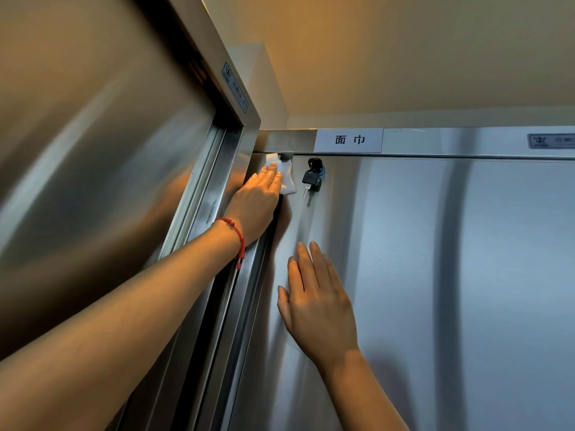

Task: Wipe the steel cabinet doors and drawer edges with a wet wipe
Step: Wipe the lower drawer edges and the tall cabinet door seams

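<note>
My left hand (258, 203), with a red bead bracelet on the wrist, presses a white wet wipe (287, 178) flat against the top left corner of a steel cabinet door (435, 275). Part of the wipe sticks out above and to the right of the fingertips. My right hand (317, 303) lies flat on the same door lower down, fingers together and pointing up, with nothing in it.
A black key (312, 178) hangs from the lock just right of the wipe. A white label (349, 140) sits on the steel rail above the door. A second steel cabinet (102, 169) meets this one at the corner on the left.
</note>
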`<action>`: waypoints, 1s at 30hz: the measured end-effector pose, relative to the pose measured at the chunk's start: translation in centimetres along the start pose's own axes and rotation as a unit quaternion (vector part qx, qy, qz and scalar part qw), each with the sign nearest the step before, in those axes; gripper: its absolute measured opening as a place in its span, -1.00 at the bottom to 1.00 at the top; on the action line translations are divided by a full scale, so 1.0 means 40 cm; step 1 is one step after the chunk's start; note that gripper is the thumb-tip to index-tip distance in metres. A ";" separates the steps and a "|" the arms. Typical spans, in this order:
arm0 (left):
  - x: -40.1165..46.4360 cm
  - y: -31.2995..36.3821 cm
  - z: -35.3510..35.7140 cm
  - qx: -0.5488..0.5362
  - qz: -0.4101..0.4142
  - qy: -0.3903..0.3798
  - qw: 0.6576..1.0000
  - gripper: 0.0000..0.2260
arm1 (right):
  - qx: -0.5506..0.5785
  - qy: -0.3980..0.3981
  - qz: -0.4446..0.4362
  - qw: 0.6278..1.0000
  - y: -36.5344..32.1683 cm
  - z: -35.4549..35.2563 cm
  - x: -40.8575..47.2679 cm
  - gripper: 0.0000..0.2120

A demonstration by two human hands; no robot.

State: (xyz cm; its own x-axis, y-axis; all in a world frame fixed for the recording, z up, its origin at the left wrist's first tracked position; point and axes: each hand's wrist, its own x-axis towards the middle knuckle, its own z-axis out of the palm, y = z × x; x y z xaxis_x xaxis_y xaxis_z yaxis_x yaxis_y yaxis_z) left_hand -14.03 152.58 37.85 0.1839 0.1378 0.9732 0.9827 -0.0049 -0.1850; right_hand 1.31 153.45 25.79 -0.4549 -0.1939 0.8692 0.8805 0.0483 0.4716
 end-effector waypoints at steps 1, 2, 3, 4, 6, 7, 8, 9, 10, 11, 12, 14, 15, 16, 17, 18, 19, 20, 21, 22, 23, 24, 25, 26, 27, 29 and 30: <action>-0.008 0.002 0.004 -0.001 0.002 0.001 1.000 -0.49 | 0.000 -0.002 0.000 1.000 0.000 -0.001 0.000 -0.59; -0.012 0.003 0.004 0.000 0.003 0.001 1.000 -0.49 | -0.001 -0.004 -0.001 1.000 0.000 -0.001 0.001 -0.59; -0.013 0.004 0.003 0.002 0.004 0.000 1.000 -0.50 | -0.002 -0.004 -0.001 1.000 0.000 -0.001 0.001 -0.59; -0.011 0.004 0.000 0.006 0.005 -0.001 1.000 -0.50 | -0.002 -0.004 -0.001 1.000 0.000 -0.001 0.001 -0.59; -0.004 0.002 -0.005 0.011 0.008 0.000 1.000 -0.51 | -0.001 -0.004 0.000 1.000 0.000 -0.001 0.001 -0.59; -0.004 0.001 -0.008 0.011 0.008 -0.001 1.000 -0.51 | -0.001 -0.004 0.000 1.000 0.000 -0.001 0.002 -0.59; -0.005 0.002 -0.008 0.008 0.007 -0.001 1.000 -0.51 | -0.001 -0.004 -0.001 1.000 0.000 -0.001 0.002 -0.59; -0.010 0.002 -0.008 0.004 0.004 -0.001 1.000 -0.51 | -0.001 -0.004 -0.001 1.000 0.000 -0.002 0.001 -0.59; -0.016 0.004 -0.006 0.000 0.003 0.001 1.000 -0.51 | -0.001 -0.004 -0.001 1.000 -0.001 -0.002 0.001 -0.59; -0.024 0.005 -0.005 -0.002 0.003 0.003 1.000 -0.51 | 0.000 -0.004 -0.001 1.000 -0.001 -0.003 0.000 -0.60; -0.033 0.005 -0.003 -0.004 0.004 0.004 1.000 -0.52 | 0.002 -0.004 -0.002 1.000 -0.001 -0.003 0.000 -0.60; -0.053 0.007 0.002 -0.006 0.004 0.005 1.000 -0.52 | 0.005 -0.006 -0.001 1.000 -0.001 -0.004 0.000 -0.59; -0.063 0.008 0.006 -0.005 0.005 0.005 1.000 -0.52 | 0.006 -0.006 0.000 1.000 0.000 -0.004 0.001 -0.59; -0.073 0.011 0.009 -0.004 0.006 0.003 1.000 -0.52 | 0.006 -0.007 0.001 1.000 0.000 -0.004 0.001 -0.59; -0.081 0.013 0.012 -0.003 0.007 0.002 1.000 -0.52 | 0.007 -0.007 0.001 1.000 0.000 -0.003 0.001 -0.59; -0.086 0.014 0.013 -0.003 0.007 0.001 1.000 -0.52 | 0.008 -0.008 0.001 1.000 0.000 -0.003 0.001 -0.59; -0.087 0.014 0.014 -0.004 0.006 0.000 1.000 -0.52 | 0.008 -0.009 0.001 1.000 -0.001 -0.003 0.001 -0.59; -0.085 0.014 0.013 -0.003 0.006 0.000 1.000 -0.52 | 0.009 -0.010 0.000 1.000 -0.001 -0.002 0.001 -0.59; -0.083 0.014 0.012 -0.001 0.006 0.000 1.000 -0.52 | 0.009 -0.010 0.000 1.000 -0.001 -0.002 0.001 -0.59; -0.080 0.014 0.010 0.001 0.005 0.000 1.000 -0.52 | 0.008 -0.010 -0.001 1.000 -0.001 -0.002 0.000 -0.60; -0.079 0.014 0.009 0.001 0.003 0.000 1.000 -0.53 | 0.006 -0.009 -0.001 1.000 0.000 -0.003 0.001 -0.60; -0.080 0.015 0.008 -0.001 0.002 0.001 1.000 -0.53 | 0.005 -0.009 -0.001 1.000 0.000 -0.003 0.000 -0.60; -0.083 0.015 0.008 -0.002 0.001 0.001 1.000 -0.53 | 0.005 -0.009 0.000 1.000 0.000 -0.002 0.000 -0.59; -0.089 0.016 0.009 -0.003 0.001 0.002 1.000 -0.53 | 0.006 -0.009 0.000 1.000 0.000 -0.002 0.000 -0.59; -0.097 0.016 0.011 -0.002 0.003 0.001 1.000 -0.53 | 0.008 -0.009 0.000 1.000 0.000 -0.002 0.000 -0.59; -0.113 0.017 0.012 0.009 0.010 -0.006 1.000 -0.53 | 0.013 -0.008 0.000 1.000 -0.001 -0.002 0.000 -0.59; -0.119 0.017 0.012 0.017 0.016 -0.009 1.000 -0.53 | 0.015 -0.008 0.001 1.000 -0.001 -0.003 0.001 -0.59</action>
State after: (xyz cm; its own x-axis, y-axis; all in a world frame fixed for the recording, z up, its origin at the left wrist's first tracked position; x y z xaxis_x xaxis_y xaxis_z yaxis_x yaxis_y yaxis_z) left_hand -14.26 152.41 33.00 0.2138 0.1563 0.9643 0.9752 0.0237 -0.2201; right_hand 1.28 153.33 25.77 -0.4549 -0.1782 0.8725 0.8774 0.0778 0.4734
